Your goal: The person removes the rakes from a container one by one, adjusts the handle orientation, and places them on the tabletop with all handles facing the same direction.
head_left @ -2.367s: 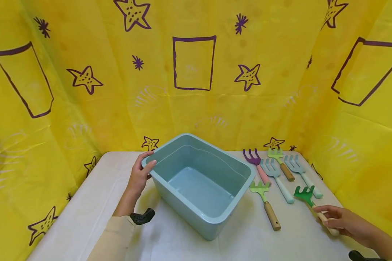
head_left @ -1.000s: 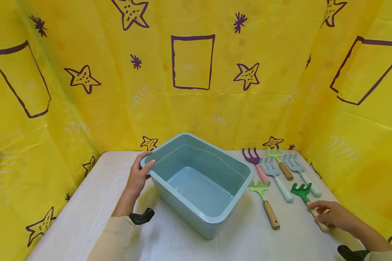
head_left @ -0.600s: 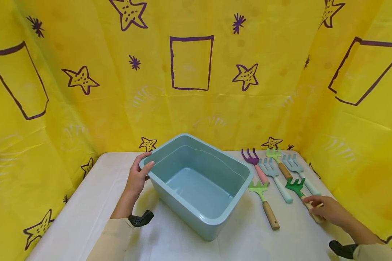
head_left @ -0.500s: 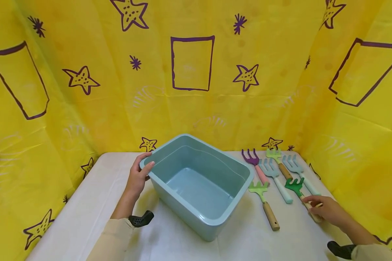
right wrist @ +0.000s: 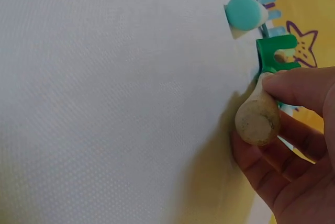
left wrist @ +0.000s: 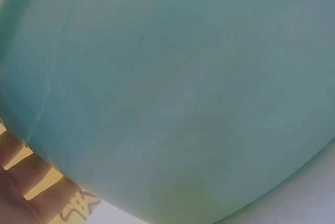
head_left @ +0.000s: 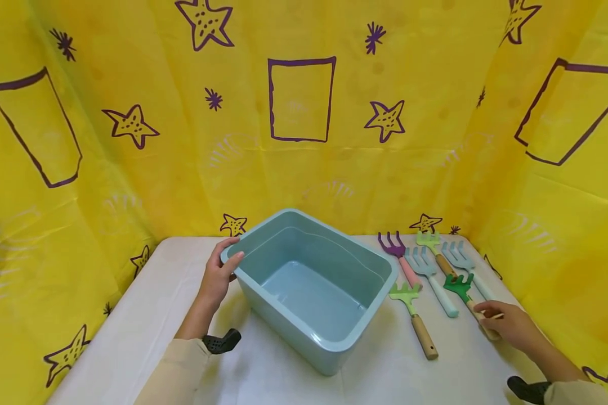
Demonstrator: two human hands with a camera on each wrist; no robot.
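At the near left corner of a pale blue-green plastic bin (head_left: 294, 338), my left hand (head_left: 215, 281) grips the rim, thumb on top and fingers outside. In the left wrist view the bin wall (left wrist: 183, 88) fills most of the frame, with my fingers at its lower left edge. My right hand (head_left: 514, 325) pinches the cream handle of a hand rake (head_left: 460, 286) with a dark green head. The right wrist view shows the rounded handle end (right wrist: 257, 122) between thumb and fingers, close over the table. The rake's tines point away, beside the other tools.
Purple-headed fork (head_left: 395, 248), two light blue forks, one nearer (head_left: 425, 269) and one farther right (head_left: 458, 259), and a light green rake (head_left: 428, 242) lie at the back right. Another light green rake (head_left: 424, 336) lies right of the bin. Yellow cloth (head_left: 304, 180) surrounds the white table (head_left: 385, 377).
My right hand has moved left and away with the dark green rake, bringing it closer to the other tools. The left hand still holds the bin rim.
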